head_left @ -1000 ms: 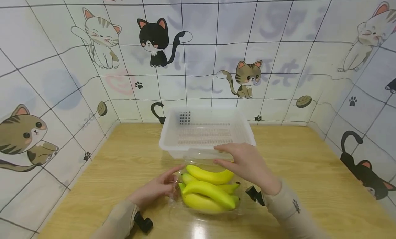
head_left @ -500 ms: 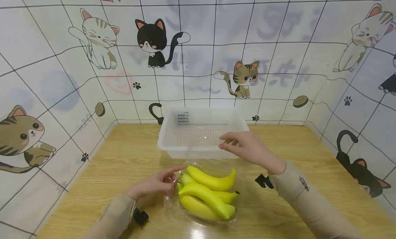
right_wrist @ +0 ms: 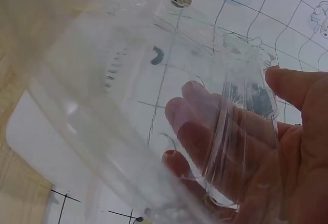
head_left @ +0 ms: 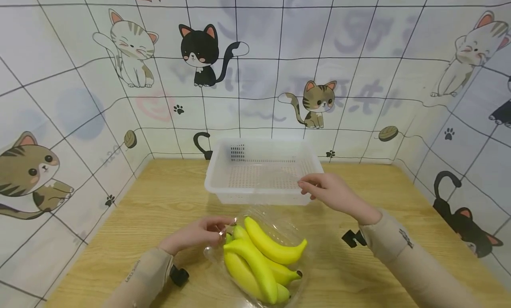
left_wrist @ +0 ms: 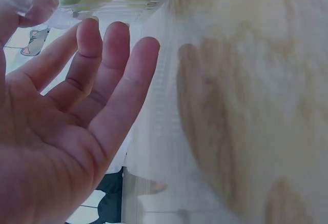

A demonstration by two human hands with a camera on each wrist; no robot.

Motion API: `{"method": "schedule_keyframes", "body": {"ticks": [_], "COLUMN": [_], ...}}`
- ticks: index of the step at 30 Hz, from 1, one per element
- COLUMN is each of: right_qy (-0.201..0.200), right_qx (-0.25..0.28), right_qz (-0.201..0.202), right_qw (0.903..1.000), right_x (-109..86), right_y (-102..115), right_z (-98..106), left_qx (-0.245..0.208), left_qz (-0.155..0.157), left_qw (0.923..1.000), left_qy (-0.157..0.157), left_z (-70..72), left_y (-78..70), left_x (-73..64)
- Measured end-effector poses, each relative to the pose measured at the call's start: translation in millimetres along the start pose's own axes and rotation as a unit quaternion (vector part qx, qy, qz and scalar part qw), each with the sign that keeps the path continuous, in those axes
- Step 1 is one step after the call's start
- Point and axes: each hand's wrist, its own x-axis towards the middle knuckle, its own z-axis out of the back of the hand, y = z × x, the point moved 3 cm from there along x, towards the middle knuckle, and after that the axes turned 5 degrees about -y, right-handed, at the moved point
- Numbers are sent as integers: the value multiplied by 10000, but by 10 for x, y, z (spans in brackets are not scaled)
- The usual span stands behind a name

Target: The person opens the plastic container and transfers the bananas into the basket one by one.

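A clear plastic clamshell box [head_left: 304, 277] sits on the table in front of me, its hinged lid [head_left: 275, 178] raised toward the back. Several yellow bananas [head_left: 255, 266] with greenish ends lie inside it. My left hand [head_left: 195, 235] pinches the box's left edge between thumb and index finger; in the left wrist view that hand's other fingers [left_wrist: 115, 60] spread loosely below the plastic. At the upper right my right hand [head_left: 335, 195] holds the lid's rim, thumb on one side. Through the clear lid [right_wrist: 138, 147], the right wrist view shows the fingers behind it.
Behind the box stands a white plastic basket [head_left: 215, 190] with a perforated bottom, and the lid overlaps it in the head view. The wooden table [head_left: 159, 188] ends at a wall [head_left: 255, 68] covered in cat-print tile paper.
My right hand has moved up and to the right, lifting the lid off the bananas. The box has turned clockwise and slid a little nearer, with my left hand staying at its left edge.
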Motion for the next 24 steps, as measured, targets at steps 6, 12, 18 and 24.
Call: {"method": "schedule_keyframes", "body": {"ticks": [6,12,18,24], "right_qy": [105,34,-138,-174], "right_qx": [179,143,1,-130], "right_qz": [-167,-221,-417,-557], "right_qw": [9996,9996,9990,9982], "right_x": [-88,-227,-396,-550], "right_y": [-105,-152,-195,-207], "right_z": [-23,-42,-71,-79], "left_qx": [-146,280,731,950], "left_qz": [-104,-103,-260,-505], "left_qw": [9998,9979,9935,9895], "left_qy": [-81,-582,-832,-968], "left_z": [47,81,84,70], "left_y": [19,-11,-28,-42], "left_x": [26,26,30,61]}}
